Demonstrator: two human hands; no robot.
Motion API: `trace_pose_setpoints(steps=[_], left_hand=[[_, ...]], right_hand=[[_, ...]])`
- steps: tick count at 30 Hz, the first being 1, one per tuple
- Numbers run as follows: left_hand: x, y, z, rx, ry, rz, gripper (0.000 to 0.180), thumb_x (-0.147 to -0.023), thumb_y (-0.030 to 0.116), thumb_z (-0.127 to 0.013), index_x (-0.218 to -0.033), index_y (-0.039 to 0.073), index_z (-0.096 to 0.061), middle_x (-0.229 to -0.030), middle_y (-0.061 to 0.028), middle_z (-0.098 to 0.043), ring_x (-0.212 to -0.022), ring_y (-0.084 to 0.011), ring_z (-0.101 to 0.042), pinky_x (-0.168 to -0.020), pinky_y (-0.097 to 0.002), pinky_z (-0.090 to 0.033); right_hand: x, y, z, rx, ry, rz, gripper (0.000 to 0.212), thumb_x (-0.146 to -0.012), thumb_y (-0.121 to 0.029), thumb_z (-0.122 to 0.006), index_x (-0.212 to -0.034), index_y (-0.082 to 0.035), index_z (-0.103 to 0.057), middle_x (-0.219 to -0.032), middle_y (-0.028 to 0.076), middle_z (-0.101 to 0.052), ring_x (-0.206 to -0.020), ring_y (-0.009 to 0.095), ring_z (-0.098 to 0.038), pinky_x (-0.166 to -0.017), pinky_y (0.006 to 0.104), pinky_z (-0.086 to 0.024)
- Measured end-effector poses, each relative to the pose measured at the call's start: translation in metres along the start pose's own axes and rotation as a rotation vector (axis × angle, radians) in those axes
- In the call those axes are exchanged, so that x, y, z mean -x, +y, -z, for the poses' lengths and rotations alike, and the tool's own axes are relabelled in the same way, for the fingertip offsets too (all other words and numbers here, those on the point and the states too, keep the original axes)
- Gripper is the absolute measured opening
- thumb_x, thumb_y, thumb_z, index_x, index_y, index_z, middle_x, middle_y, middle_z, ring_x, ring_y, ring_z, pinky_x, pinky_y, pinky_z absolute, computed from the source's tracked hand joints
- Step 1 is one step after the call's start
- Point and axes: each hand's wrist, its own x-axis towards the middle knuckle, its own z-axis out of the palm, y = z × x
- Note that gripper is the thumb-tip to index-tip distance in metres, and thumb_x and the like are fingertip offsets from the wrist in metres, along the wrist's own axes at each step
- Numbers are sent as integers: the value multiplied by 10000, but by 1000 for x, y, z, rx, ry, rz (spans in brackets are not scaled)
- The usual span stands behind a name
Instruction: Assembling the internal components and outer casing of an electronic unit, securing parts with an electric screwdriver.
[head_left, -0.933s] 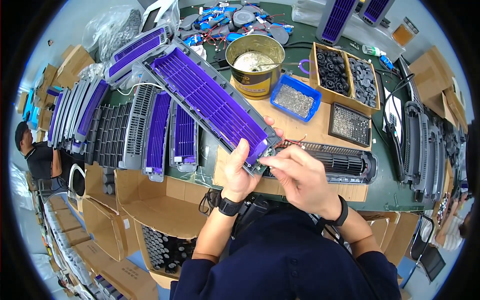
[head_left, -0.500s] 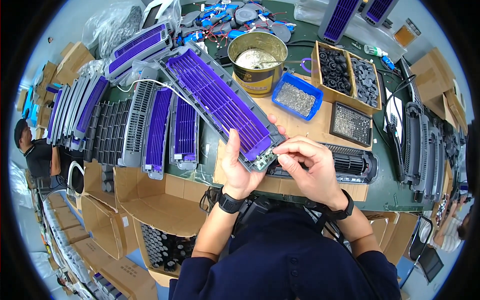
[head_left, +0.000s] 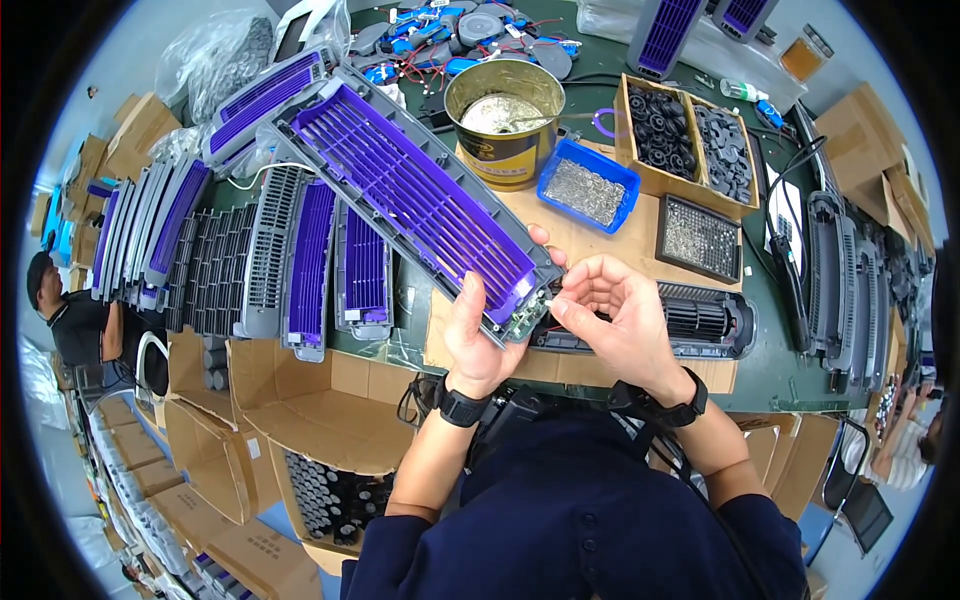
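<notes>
My left hand (head_left: 476,345) grips the lower end of a long grey fan housing (head_left: 415,195) with a purple slatted grille, its thumb on the near side and fingertips showing past the far edge. The housing slants up to the left, above the bench. A small green circuit board (head_left: 526,317) sits at its lower end. Beside that board, my right hand (head_left: 628,325) has thumb and index finger drawn together in a pinch; whatever lies between them is too small to make out. Behind the right hand lies another grey housing with a black cylindrical fan rotor (head_left: 700,320).
A metal tin (head_left: 505,165) with pale paste, a blue tray of small metal parts (head_left: 632,190) and a dark tray of screws (head_left: 735,250) stand beyond my hands. A wooden box (head_left: 672,180) holds black parts. Purple grille housings (head_left: 310,270) line the left; open cartons (head_left: 320,400) sit below.
The housing's upper end has shifted left and a little upward. My right hand stays beside the circuit board, its fingers now more curled.
</notes>
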Motion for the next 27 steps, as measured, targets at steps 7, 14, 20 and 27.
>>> trace_pose_setpoints(steps=[7,14,20,27], left_hand=[[1,0,-1,0,23,-12,686,-929,509,-514,-1374,1,-394,-1302,-163,-509,-1190,-303,-531,-974,-437,-483],[2,1,-1,6,4,2,693,-921,499,-528,-1379,0,-386,-1313,-170,-503,-1191,-312,-532,-997,-451,-461],[3,1,-4,-70,-20,10,748,-894,500,-569,-1386,-24,-362,-1315,-157,-490,-1207,-295,-516,-1024,-438,-437],[3,-1,-8,-138,-45,-5,798,-853,497,-632,-1388,-24,-350,-1331,-142,-454,-1226,-272,-495,-1041,-415,-420]], right_hand=[[1,-4,2,-123,-114,-18,164,-890,-18,-653,-1042,42,-660,-912,38,-665,-819,57,-620,-751,204,-512],[0,-4,10,-384,-166,-163,109,-864,-3,-685,-965,38,-678,-919,72,-693,-804,74,-653,-764,219,-543],[-1,6,4,-211,-98,-124,127,-823,30,-716,-948,37,-693,-889,64,-692,-793,92,-662,-737,216,-551],[0,5,2,-244,-57,-58,114,-842,45,-684,-953,35,-703,-872,25,-657,-808,80,-641,-741,212,-546]])
